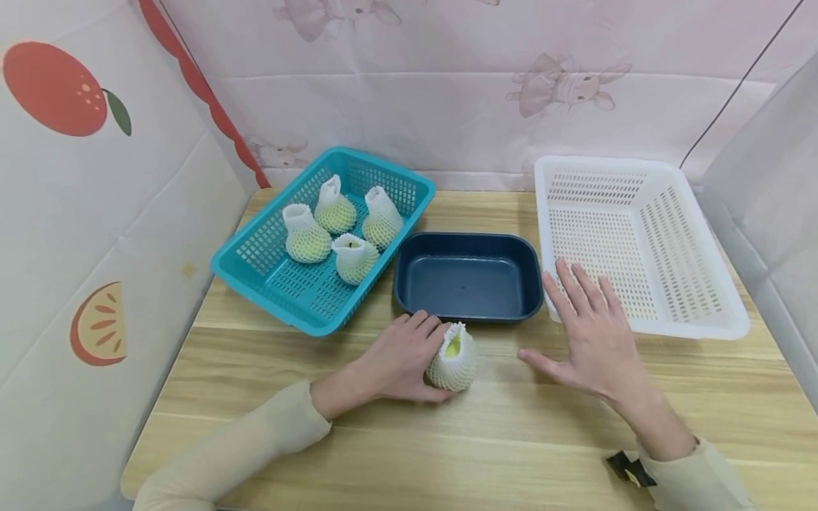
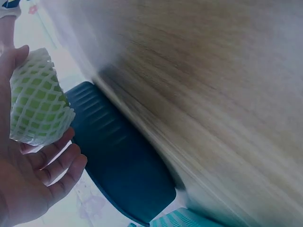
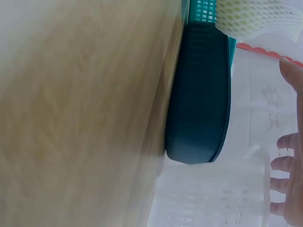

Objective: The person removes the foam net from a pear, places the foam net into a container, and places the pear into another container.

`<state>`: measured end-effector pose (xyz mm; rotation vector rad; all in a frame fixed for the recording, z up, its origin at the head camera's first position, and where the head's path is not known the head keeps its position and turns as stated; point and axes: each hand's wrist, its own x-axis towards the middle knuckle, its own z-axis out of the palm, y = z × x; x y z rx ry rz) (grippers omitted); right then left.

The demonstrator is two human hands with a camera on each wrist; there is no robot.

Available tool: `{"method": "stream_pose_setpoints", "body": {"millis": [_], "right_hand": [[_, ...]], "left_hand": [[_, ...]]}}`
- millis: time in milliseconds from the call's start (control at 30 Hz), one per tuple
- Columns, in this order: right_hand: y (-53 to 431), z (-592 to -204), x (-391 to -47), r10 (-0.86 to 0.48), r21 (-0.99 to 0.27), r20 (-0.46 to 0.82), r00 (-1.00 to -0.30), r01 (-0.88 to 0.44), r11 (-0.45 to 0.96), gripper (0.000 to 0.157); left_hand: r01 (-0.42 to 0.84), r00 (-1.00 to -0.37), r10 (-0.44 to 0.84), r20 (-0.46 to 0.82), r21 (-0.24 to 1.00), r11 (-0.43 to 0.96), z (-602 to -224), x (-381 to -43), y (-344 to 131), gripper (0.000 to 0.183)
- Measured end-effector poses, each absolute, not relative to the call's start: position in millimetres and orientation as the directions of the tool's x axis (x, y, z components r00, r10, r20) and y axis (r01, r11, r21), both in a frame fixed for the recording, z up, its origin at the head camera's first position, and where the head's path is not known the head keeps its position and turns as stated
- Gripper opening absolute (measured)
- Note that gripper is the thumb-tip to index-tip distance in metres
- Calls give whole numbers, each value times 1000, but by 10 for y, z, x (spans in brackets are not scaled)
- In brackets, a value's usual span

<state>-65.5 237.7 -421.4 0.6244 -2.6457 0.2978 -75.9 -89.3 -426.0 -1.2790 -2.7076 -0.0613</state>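
Note:
My left hand [image 1: 409, 358] holds a yellow-green fruit in a white foam net [image 1: 452, 362], thumb on one side and fingers on the other. In the left wrist view the green skin of this netted fruit [image 2: 40, 101] shows through the mesh. The net's top gapes open in the head view. Just behind stands a dark blue rectangular tub [image 1: 463, 277] with nothing in it. My right hand [image 1: 597, 344] is spread with straight fingers, holding nothing. Its fingertips overlap the near left corner of a white basket [image 1: 735, 330] in the head view.
A teal basket [image 1: 249, 294] at the back left contains several netted fruits [image 1: 307, 238]. All three containers stand on a wooden table [image 1: 447, 454], with a patterned cloth wall [image 1: 441, 113] behind. A small black object [image 1: 629, 468] sits beside the right sleeve.

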Motion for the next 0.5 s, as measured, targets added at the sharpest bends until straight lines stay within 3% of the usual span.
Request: {"method": "stream_pose_setpoints", "body": {"millis": [500], "right_hand": [[2239, -4264, -661, -457, -116, 587, -668, -628, 769, 110]], "left_hand": [[760, -641, 713, 285, 108, 641, -4085, -828, -936, 99]]}}
